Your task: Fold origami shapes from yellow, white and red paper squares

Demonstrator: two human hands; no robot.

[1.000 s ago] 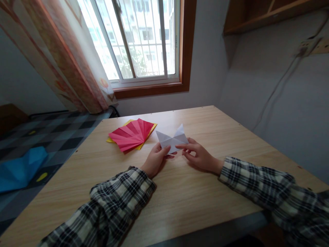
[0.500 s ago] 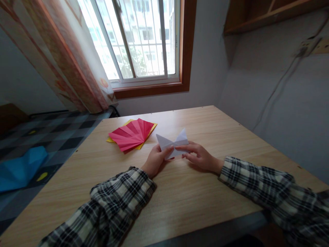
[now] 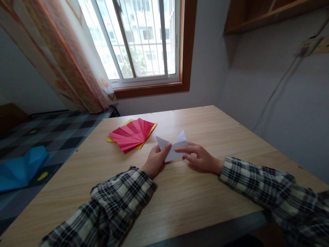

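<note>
A folded piece of white paper (image 3: pixel 171 154) with two pointed flaps sticking up is held just above the wooden table (image 3: pixel 164 199). My left hand (image 3: pixel 156 158) grips its left side, thumb on the front face and the other fingers hidden behind. From the right, my right hand (image 3: pixel 199 156) pinches the paper's other side, its index finger lying across the front. Beyond my left hand lies a pleated red paper (image 3: pixel 132 134) on top of yellow paper (image 3: pixel 111 140).
Left of the table, a checked cloth surface (image 3: pixel 61 125) carries a blue folded paper (image 3: pixel 24 168). A window (image 3: pixel 144 44) with a curtain (image 3: pixel 69 58) stands behind. A wooden shelf (image 3: pixel 257 20) and a cord (image 3: pixel 280 84) are on the right wall.
My left thumb has shifted slightly up and left on the white paper. The two flaps sit a little lower, and the paper's lower edge has dropped slightly.
</note>
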